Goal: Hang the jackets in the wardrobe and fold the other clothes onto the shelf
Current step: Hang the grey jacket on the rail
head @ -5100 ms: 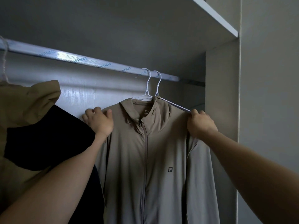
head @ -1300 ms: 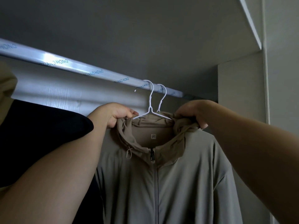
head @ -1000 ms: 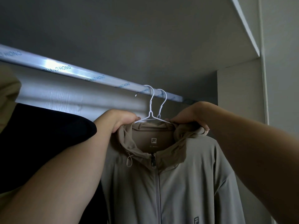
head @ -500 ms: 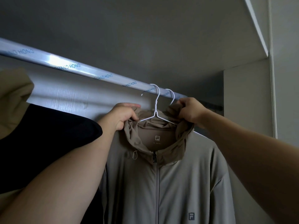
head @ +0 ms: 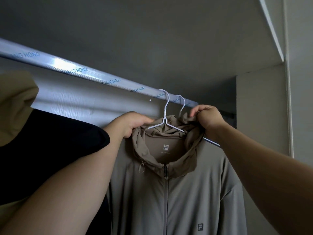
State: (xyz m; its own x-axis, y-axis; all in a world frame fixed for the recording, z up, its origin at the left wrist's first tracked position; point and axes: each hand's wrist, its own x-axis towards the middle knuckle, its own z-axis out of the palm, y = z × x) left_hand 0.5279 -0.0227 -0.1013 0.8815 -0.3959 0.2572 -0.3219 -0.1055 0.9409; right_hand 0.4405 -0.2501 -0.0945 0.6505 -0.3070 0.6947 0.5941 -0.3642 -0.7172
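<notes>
Reaching up with both arms, gripping the hood [head: 191,150] of the grey-beige jacket [head: 186,192]: clutching its left edge in the left hand [head: 130,124], pinching its bunched right edge in the right hand [head: 208,117]. Hanging zipped on white wire hangers [head: 165,114] from the wardrobe rail [head: 84,72], beside a black-and-tan garment [head: 50,150].

2 thick bare forearms [head: 81,180], bare left grip [head: 130,123], bare right grip [head: 209,117]
</notes>
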